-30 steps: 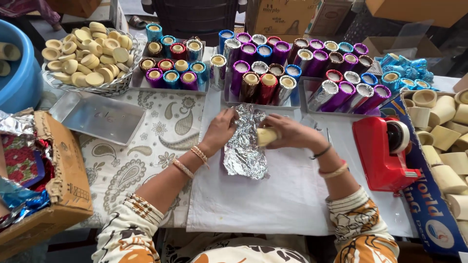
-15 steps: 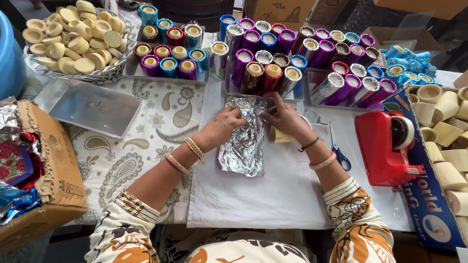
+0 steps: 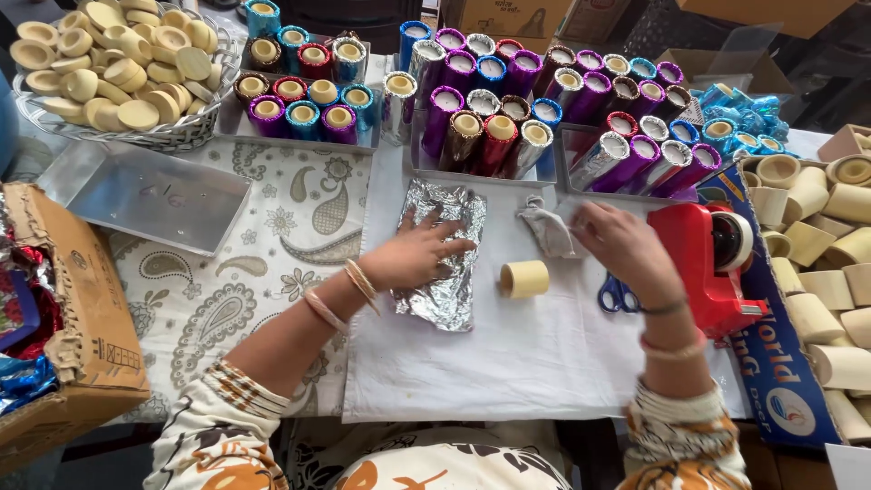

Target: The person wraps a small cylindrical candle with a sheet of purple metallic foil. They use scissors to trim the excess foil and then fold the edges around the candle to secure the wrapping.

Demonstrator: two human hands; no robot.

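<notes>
We flatten the silver foil sheet (image 3: 445, 254) with our open left hand (image 3: 413, 257); our right hand (image 3: 621, 249), empty, nears the tape dispenser (image 3: 712, 268). Next, probably the bare cylinder (image 3: 524, 279) goes onto the foil.

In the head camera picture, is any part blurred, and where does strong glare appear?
Head view: the right hand is motion-blurred, the left hand is sharp; the silver foil sheet glints with bright crinkled reflections; the foil-wrapped cylinders shine too; lighting is even, shadows soft.
</notes>
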